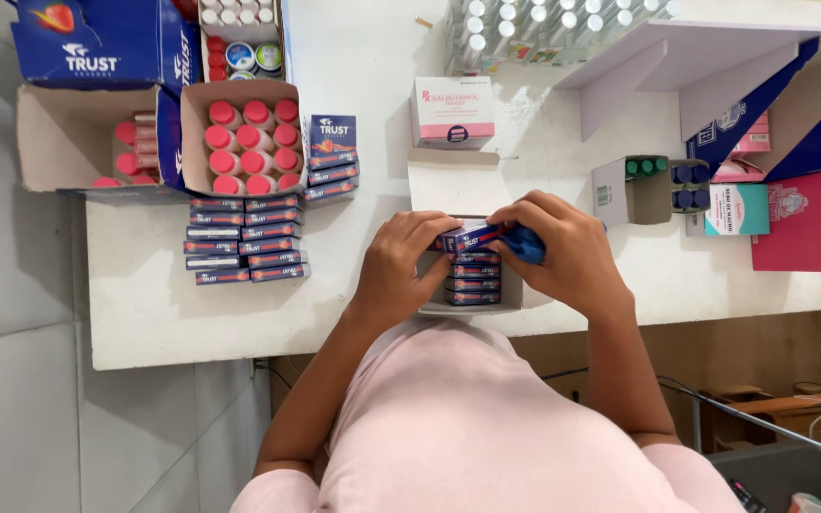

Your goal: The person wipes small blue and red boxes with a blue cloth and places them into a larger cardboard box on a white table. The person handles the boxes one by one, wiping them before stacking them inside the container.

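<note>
White table (163, 313) against grey floor tiles, seen from the head camera. Both hands meet over a small open white carton (515, 293) near the table's front edge. Left hand (396, 261) and right hand (567, 247) are closed together on 1 small dark-blue flat box (467, 236) with red trim, held level just above a stack of matching boxes (472, 277) inside the carton. Something blue (526, 245) shows under the right fingers. More blue boxes (244, 239) lie stacked further left, beside a carton of pink-capped bottles (251, 144).
</note>
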